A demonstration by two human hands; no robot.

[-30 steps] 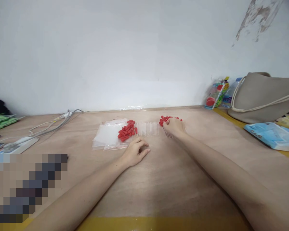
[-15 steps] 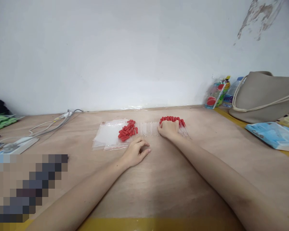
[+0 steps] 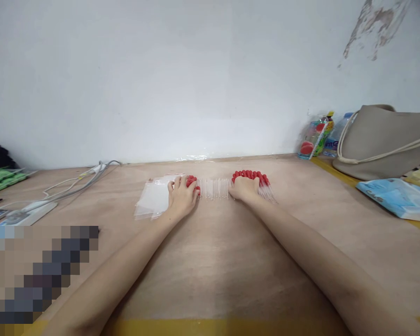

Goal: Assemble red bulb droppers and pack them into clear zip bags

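My left hand [image 3: 183,198] lies over a pile of small red rubber bulbs [image 3: 192,180], its fingers apart and curved down onto them; most of the pile is covered by the hand. My right hand [image 3: 244,187] is curled, knuckles up, at the right end of a row of thin clear tubes [image 3: 213,187]. What its fingertips hold, if anything, is hidden. Beyond and right of it lie clear tubes capped with red bulbs [image 3: 264,179], like droppers, side by side. Clear plastic zip bags [image 3: 152,198] lie flat under and left of my left hand.
Cables [image 3: 80,182] and a white power strip [image 3: 38,210] lie at the left. Against the wall on the right stand drink bottles [image 3: 310,142], a grey bag [image 3: 385,140] and a blue-and-white packet [image 3: 399,198]. Yellow tape [image 3: 196,325] edges the wooden table.
My left hand has moved left and away from me, from the bare table in front of the tubes onto the red bulbs. My right hand stays almost in place.
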